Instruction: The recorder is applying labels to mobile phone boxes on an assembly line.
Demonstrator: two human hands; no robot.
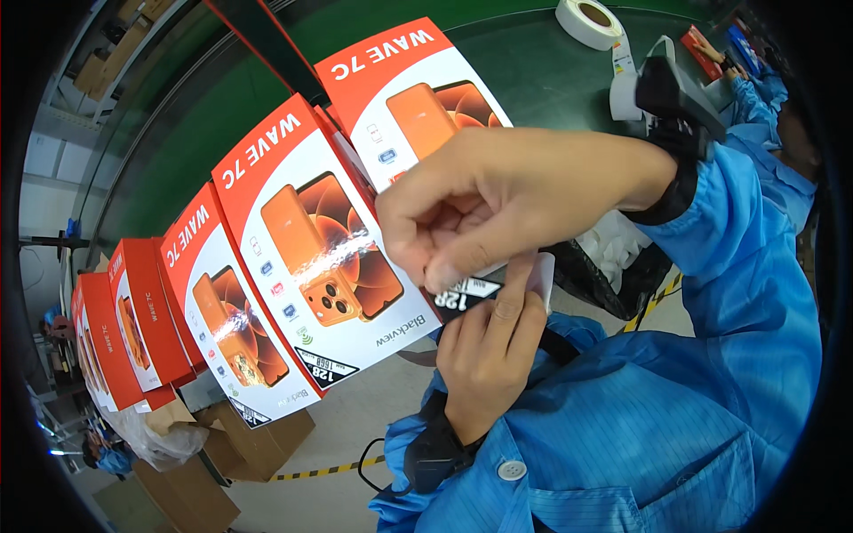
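Note:
My right hand (498, 200) is bent over the rear phone box (382, 53), thumb and fingertips pinched together at a black and white corner label (466, 298). Whatever lies in that pinch is hidden. From below, my left hand (493, 355) reaches up, its fingers against the label and a small whitish sheet (543, 277) partly behind them. I cannot tell whether the label is on the box or on that sheet. Beside my hands stands another red and white phone box (329, 231), with a similar label on its lower corner.
More red and white phone boxes (209, 275) run in a row to the left. A roll of labels (591, 22) lies at the far right on the green table (524, 67). A black bag (653, 289) of white scraps is below. Cardboard boxes (253, 440) stand on the floor.

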